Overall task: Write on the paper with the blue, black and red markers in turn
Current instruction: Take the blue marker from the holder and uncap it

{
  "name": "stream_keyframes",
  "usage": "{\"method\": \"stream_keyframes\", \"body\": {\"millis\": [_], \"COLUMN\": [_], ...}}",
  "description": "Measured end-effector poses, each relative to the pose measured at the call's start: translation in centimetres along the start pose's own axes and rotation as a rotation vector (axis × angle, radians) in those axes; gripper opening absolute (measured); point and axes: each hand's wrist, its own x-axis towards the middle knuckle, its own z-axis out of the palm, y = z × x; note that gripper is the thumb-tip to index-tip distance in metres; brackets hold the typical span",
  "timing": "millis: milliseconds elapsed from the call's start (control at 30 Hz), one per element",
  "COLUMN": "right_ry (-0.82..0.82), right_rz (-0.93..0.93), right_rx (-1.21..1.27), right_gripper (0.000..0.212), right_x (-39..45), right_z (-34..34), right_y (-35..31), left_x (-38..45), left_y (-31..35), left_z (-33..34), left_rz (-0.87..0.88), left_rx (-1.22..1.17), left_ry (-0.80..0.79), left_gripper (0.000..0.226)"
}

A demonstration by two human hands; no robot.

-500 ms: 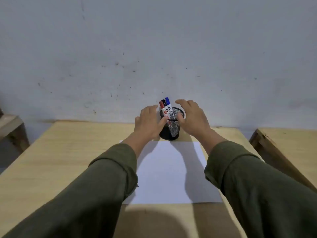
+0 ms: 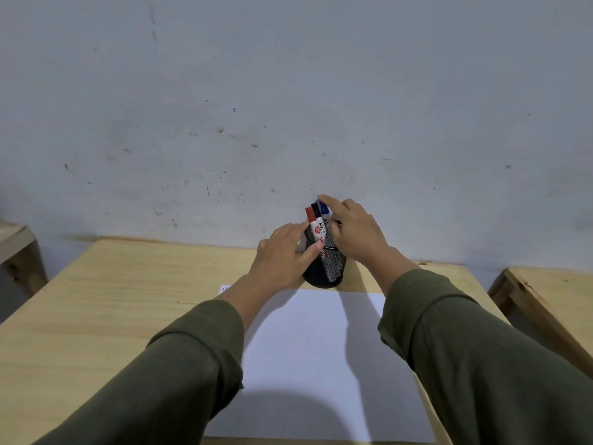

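A black mesh pen holder (image 2: 321, 279) stands at the far edge of the white paper (image 2: 314, 348), close to the wall. In it stand a red marker (image 2: 316, 227), a black marker (image 2: 316, 207) and a blue marker (image 2: 325, 210), caps up. My left hand (image 2: 282, 255) grips the holder's left side, with its thumb across the front. My right hand (image 2: 356, 236) is at the holder's right, with its index finger curled over the blue marker's cap; its thumb is hidden behind the markers.
The paper lies on a light wooden table (image 2: 128, 300) that is pushed against a grey wall (image 2: 288, 107). Another wooden piece (image 2: 552, 303) stands to the right, and a third (image 2: 16, 248) at the far left edge.
My right hand has risen from the holder's right rim to the top of the blue marker. My left hand has stayed on the holder.
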Motion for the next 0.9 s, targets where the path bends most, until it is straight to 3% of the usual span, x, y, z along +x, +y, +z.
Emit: {"method": "stream_keyframes", "body": {"millis": [433, 600, 767, 900], "right_ry": [0.042, 0.224, 0.428, 0.341], "right_rz": [0.025, 0.056, 0.079, 0.111], "right_rx": [0.186, 0.417, 0.586, 0.774], "right_gripper": [0.039, 0.044, 0.047, 0.052], "right_x": [-1.1, -1.4, -1.1, -3.1], "right_z": [-1.0, -3.2, -7.9, -10.0], "right_y": [-0.8, -2.0, -4.7, -6.7], "left_x": [-0.1, -0.7, -0.5, -1.5], "left_y": [0.6, 1.9, 4.0, 7.1], "left_z": [-0.3, -1.7, -4.8, -8.1], "left_rz": [-0.03, -0.041, -0.03, -0.102], "left_rx": [-0.017, 0.013, -0.212, -0.517], "left_ry": [-0.002, 0.007, 0.208, 0.248], "left_gripper": [0.057, 0.058, 0.044, 0.037]}}
